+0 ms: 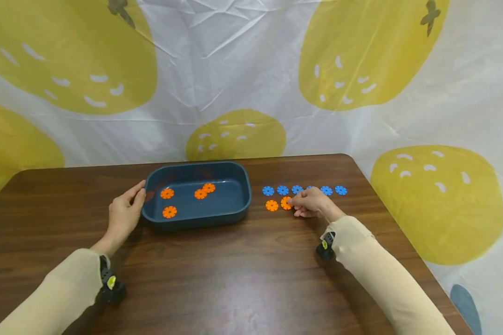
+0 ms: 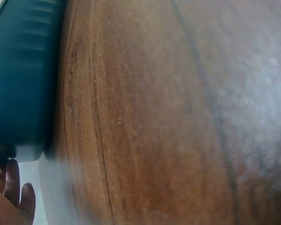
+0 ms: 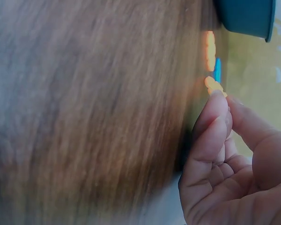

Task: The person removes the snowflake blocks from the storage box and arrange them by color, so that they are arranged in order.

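In the head view, my left hand (image 1: 123, 211) holds the left end of a dark blue plastic basin (image 1: 197, 221); the left wrist view shows its fingers against the end of the basin (image 2: 23, 84). Several orange notched discs (image 1: 169, 212) lie inside. To the right of the basin, my right hand (image 1: 312, 203) pinches an orange notched disc (image 1: 285, 203) between thumb and fingertips, low over the table. Another orange disc (image 1: 271, 205) lies just left of it. Behind them runs a row of blue notched discs (image 1: 282, 190), one partly hidden by the hand.
Everything stands on a brown wood-grain table (image 1: 234, 270). A white curtain (image 1: 243, 60) with yellow fruit shapes hangs behind the table and along its right side. The basin stands near the table's back edge.
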Available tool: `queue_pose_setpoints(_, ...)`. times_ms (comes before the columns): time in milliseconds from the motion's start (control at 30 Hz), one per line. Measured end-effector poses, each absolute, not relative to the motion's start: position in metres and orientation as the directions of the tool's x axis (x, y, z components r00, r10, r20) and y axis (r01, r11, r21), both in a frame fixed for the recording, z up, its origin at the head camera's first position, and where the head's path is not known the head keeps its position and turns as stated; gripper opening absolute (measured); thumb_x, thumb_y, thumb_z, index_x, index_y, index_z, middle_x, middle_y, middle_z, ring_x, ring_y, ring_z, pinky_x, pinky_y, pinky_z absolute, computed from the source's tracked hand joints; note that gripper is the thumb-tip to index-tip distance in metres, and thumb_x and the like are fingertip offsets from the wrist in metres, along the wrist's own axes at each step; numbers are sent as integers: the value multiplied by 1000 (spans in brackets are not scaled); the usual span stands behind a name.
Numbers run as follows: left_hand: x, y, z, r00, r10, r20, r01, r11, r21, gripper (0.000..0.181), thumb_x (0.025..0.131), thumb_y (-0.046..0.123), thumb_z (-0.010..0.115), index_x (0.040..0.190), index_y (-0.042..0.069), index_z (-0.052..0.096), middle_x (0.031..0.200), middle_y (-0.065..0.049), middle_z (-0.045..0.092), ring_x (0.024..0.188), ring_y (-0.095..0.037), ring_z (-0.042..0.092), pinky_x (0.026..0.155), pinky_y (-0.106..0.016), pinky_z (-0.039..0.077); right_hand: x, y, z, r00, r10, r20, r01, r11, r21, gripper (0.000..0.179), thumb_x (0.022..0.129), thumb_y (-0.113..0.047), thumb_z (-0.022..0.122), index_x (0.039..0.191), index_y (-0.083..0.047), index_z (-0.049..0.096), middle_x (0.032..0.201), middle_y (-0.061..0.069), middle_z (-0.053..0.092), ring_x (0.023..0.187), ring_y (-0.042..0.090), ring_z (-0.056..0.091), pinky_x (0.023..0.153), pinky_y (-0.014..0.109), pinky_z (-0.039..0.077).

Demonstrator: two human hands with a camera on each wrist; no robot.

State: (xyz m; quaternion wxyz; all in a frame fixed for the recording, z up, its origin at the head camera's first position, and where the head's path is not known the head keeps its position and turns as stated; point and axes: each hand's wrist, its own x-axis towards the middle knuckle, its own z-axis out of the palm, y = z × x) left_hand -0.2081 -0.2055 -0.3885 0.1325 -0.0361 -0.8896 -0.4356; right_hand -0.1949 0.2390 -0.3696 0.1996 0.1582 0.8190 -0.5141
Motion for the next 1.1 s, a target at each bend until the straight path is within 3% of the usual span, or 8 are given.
queue_pose_setpoints(167,-208,-206,-389,-961,-50,270,183,618,764,42,100,28,45,135,5,52,114,-21,64,104,-35,61,61,-3,35,-196,238,-371,-874,66,-481,455,457,-764,18,91,-17,63,87,1,61,61,0,58,49,5,59,48,16,46)
queue_pose_setpoints(367,-208,-206,-390,-958,-52,281,185,637,748,42,100,28,46,134,6,53,111,-20,66,81,-17,64,52,-14,40,-195,237,-373,-898,72,-434,408,508,-759,17,91,-15,63,82,-1,59,61,0,56,49,6,58,49,18,46)
queue_pose_setpoints(567,-208,-206,-389,-957,-54,285,187,636,749,41,99,27,46,134,6,53,117,-21,62,95,-32,63,60,-9,36,-193,235,-377,-920,99,-378,364,572,-735,18,91,-16,63,79,-3,60,62,0,56,51,8,57,50,19,42)
queue_pose_setpoints(700,-208,-205,-388,-958,-53,281,185,635,750,41,99,27,46,134,6,53,119,-21,61,87,-28,61,57,-11,36,-193,235,-377,-931,102,-350,340,591,-731,18,90,-15,63,78,-2,62,60,0,56,50,8,57,49,19,41)
queue_pose_setpoints(833,-208,-205,-388,-958,-51,283,188,635,749,41,99,27,46,134,6,53,119,-20,62,91,-29,62,59,-7,35,-192,234,-376,-936,104,-335,328,597,-732,16,89,-13,64,80,-1,63,56,0,56,47,8,56,47,18,40)
queue_pose_setpoints(933,-208,-206,-388,-958,-44,285,193,636,747,41,99,27,46,134,6,53,117,-21,62,74,-19,62,54,-11,35,-192,233,-377,-935,116,-335,336,593,-732,15,89,-12,64,81,1,64,54,0,55,46,7,55,46,17,39)
queue_pose_setpoints(1033,-208,-206,-388,-957,-39,286,197,634,747,41,99,27,46,134,5,53,115,-22,64,58,2,50,48,-18,35,-193,233,-378,-935,120,-333,335,601,-725,15,88,-12,65,83,1,65,54,0,56,46,7,55,45,17,40)
queue_pose_setpoints(1100,-208,-206,-388,-957,-39,288,199,634,747,41,99,27,47,134,5,53,115,-23,63,55,10,43,47,-18,35,-193,232,-378,-936,122,-330,331,619,-712,15,88,-13,65,83,1,66,54,-1,56,46,7,55,45,17,40)
